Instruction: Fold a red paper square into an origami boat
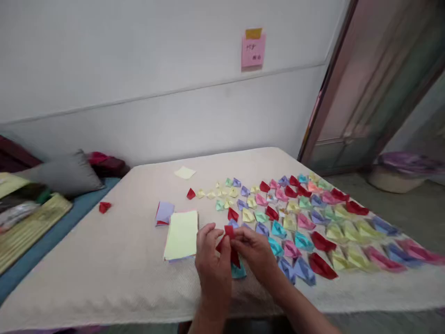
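Note:
Between my two hands is a small piece of folded red paper point(235, 258), held above the front part of the table. My left hand point(212, 253) pinches it from the left, thumb against the paper. From the right, the fingers of my right hand point(255, 253) close on its upper edge. Just below the hands lies a turquoise folded paper point(238, 271), partly hidden. Left of my left hand rests a stack of pale yellow paper point(181, 235). A smaller pile of lilac and red paper point(164, 213) sits behind that stack.
Many folded paper boats point(306, 221) in several colours spread over the right side of the cloth-covered table point(114, 260). A lone red folded piece point(104, 207) lies at left, a pale yellow sheet point(185, 172) at the back. A grey cushion point(66, 174) stands beyond the left edge.

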`<state>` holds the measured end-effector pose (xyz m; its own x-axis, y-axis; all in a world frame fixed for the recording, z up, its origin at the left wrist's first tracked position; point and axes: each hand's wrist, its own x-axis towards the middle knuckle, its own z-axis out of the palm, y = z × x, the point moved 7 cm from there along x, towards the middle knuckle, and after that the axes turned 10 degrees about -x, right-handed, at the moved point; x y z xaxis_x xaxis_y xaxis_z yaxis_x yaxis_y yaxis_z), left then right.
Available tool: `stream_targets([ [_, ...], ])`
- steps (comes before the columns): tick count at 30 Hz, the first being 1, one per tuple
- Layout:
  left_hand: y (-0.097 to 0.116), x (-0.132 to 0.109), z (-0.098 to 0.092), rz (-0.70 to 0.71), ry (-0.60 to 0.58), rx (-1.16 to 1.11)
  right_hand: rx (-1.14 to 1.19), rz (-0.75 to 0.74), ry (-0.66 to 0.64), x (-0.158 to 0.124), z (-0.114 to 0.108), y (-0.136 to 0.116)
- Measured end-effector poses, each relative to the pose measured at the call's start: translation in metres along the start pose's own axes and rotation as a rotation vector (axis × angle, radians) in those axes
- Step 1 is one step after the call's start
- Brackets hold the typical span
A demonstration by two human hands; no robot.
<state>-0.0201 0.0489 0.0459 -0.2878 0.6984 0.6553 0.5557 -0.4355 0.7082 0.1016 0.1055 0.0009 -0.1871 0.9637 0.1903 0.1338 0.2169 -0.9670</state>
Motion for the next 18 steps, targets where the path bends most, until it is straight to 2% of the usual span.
stream_targets([
  [7,-0.0014,0.0005,0.0057,-0.041,-0.036,-0.010,-0.038,-0.041,0.001,-0.0026,0.0034,-0.0075],
  [18,-0.0038,0.0035,0.0018,-0.064,0.005,-0.063,-0.177,-0.071,0.012,-0.0054,0.0036,-0.0078],
])
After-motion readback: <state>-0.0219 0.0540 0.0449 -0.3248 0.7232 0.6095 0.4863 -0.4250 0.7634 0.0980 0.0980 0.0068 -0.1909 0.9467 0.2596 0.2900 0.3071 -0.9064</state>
